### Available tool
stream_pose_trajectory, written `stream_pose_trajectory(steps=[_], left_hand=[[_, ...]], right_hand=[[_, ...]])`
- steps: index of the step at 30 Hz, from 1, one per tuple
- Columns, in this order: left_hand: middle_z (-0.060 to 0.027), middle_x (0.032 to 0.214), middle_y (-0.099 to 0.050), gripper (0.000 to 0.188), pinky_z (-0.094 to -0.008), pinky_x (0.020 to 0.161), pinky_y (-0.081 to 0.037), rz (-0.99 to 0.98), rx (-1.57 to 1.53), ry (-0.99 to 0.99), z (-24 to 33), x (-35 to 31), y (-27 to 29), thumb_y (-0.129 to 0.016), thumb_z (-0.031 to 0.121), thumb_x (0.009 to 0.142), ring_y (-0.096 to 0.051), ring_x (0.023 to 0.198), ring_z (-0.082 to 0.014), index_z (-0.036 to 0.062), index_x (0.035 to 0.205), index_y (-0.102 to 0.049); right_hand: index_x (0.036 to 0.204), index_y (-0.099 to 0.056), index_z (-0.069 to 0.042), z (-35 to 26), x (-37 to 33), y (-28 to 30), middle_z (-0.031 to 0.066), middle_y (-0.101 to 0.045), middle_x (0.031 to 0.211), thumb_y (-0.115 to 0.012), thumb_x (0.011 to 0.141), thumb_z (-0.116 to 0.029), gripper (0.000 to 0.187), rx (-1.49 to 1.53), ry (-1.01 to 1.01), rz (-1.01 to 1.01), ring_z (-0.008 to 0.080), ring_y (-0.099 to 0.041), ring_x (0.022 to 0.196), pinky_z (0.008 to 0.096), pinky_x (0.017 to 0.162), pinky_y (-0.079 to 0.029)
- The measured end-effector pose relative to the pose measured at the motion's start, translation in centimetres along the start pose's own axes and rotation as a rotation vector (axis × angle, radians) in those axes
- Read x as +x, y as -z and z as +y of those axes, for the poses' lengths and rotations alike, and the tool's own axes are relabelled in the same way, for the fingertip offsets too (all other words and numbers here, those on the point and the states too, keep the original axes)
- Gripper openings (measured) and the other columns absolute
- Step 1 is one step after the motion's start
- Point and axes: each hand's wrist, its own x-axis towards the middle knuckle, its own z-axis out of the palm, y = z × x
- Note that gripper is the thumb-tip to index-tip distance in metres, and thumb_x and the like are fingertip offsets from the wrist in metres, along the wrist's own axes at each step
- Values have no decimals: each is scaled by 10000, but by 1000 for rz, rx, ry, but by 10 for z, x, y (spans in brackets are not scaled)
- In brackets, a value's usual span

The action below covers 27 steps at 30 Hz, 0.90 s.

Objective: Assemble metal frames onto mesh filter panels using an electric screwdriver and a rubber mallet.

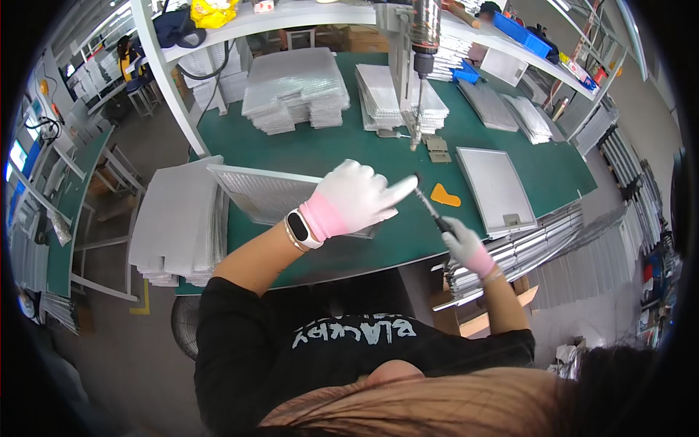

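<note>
My left hand, in a white glove with a pink cuff, has its index finger stretched out to the right and its other fingers curled; what they hold, if anything, is hidden. Its fingertip lies by the dark tip of a slim screwdriver-like tool. Lower right, my gloved right hand is closed around the tool's black handle, the grey shaft slanting up to the left. Behind my left hand and wrist a mesh panel in a pale frame stands tilted, partly covered. A second framed panel lies flat to the right.
An orange piece lies on the green table beside a small olive block. Above hangs a powered driver. Mesh sheets are stacked at the left and back. Metal strips lie below the right edge.
</note>
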Motion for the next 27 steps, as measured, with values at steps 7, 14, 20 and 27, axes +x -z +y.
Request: stream_pose_trajectory(steps=[7,14,20,27], left_hand=[[-19,581,-502,829,-381,576,-382,397,-17,502,21,13,-21,-811,489,631,-477,551,-213,25,1280,-584],[-14,582,-498,755,-386,589,-382,422,-6,566,19,16,-30,-813,455,645,-477,573,-209,46,1246,-611],[-13,594,-511,745,-391,613,-391,457,-7,547,17,13,-30,-812,453,645,-488,588,-211,49,1239,-615],[-15,586,-509,605,-392,582,-390,482,-7,573,23,13,-30,-810,423,631,-501,571,-219,84,1115,-681]], right_hand=[[1457,-419,-5,-126,-55,112,105,-651,888,-549,1008,-244,525,-185,546,334,165,-624,707,288,675,-518],[1451,-413,-5,-137,-47,81,250,-648,1136,-581,933,-80,550,-544,474,157,359,-687,811,370,728,-561],[1451,-386,39,-121,-56,93,226,-672,1111,-537,964,-69,521,-251,598,571,325,-705,800,374,751,-566],[1463,-431,-124,-96,-44,46,250,-642,870,-526,915,-81,558,-267,182,146,381,-650,722,441,666,-518]])
